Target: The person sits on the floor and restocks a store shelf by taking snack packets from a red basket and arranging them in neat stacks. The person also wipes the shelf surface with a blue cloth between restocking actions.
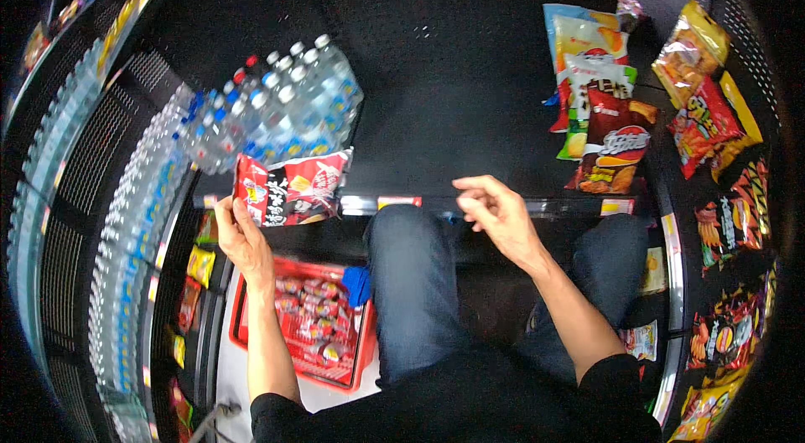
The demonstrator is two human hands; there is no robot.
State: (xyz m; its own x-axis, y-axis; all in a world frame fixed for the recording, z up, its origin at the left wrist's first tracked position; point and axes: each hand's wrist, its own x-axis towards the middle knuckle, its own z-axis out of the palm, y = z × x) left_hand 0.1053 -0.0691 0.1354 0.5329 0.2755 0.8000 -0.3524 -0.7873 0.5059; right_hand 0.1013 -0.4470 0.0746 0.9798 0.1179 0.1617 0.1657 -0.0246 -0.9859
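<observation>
My left hand grips the left end of a red and black snack bag, held above the front edge of a black shelf. My right hand hovers over the same edge with its fingers parted and loosely curled, holding nothing. Plastic water bottles with white, blue and red caps stand on the shelf beyond the bag. To the right, several snack bags lean in an overlapping row, a dark red one in front.
A red plastic basket with red packets and a blue cloth is on the floor at my left knee. Bottles line the left shelving; snack bags fill the right shelving. Price labels run along the shelf edge by my knees.
</observation>
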